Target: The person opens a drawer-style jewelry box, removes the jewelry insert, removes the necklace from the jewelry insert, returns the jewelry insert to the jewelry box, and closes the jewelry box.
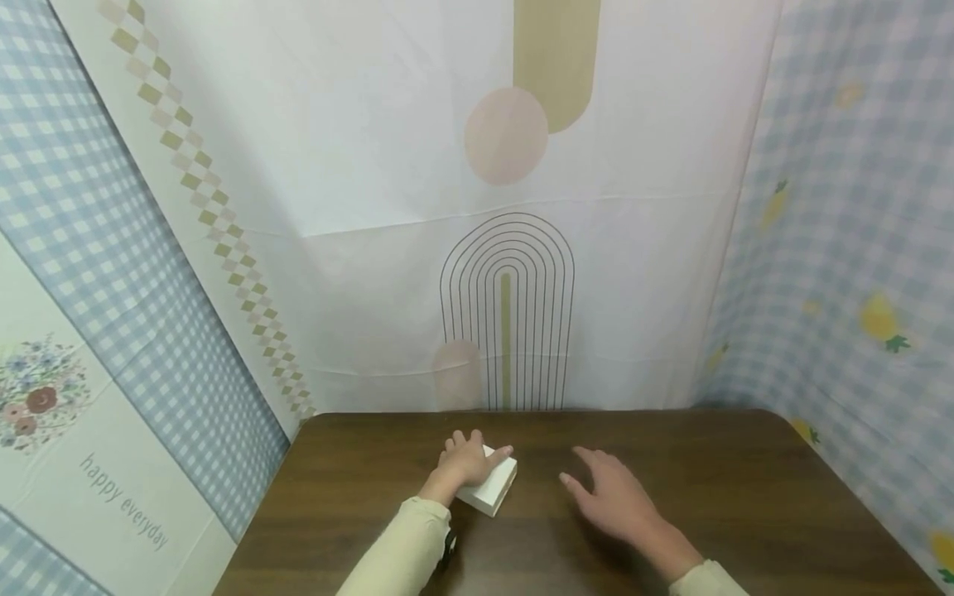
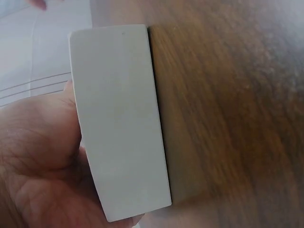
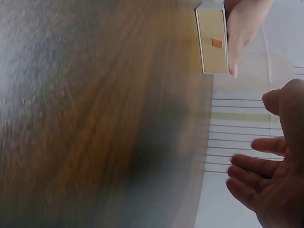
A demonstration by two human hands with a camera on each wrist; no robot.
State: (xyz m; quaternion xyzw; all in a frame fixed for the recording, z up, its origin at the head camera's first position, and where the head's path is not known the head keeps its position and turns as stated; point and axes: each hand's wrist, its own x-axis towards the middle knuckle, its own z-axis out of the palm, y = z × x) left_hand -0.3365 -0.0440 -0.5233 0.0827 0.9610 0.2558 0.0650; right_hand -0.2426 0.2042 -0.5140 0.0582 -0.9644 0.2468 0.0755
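A small white box (image 1: 495, 490) lies on the wooden table (image 1: 358, 513), a little left of the middle. My left hand (image 1: 465, 462) grips it from above, with the thumb (image 1: 501, 453) over the top by its far right corner and the fingers at the left end. Its long plain white side (image 2: 118, 118) fills the middle of the left wrist view, beside my palm (image 2: 42, 137). The right wrist view shows the beige end (image 3: 212, 28) of the box with a small orange tab (image 3: 217, 43). My right hand (image 1: 614, 501) hovers to the right, apart from the box, fingers loosely extended.
Behind the table hangs a white patterned cloth (image 1: 373, 290). Blue checked cloths hang at the left (image 1: 149, 232) and right (image 1: 835, 248). A black strap or device (image 1: 450, 542) shows at my left sleeve.
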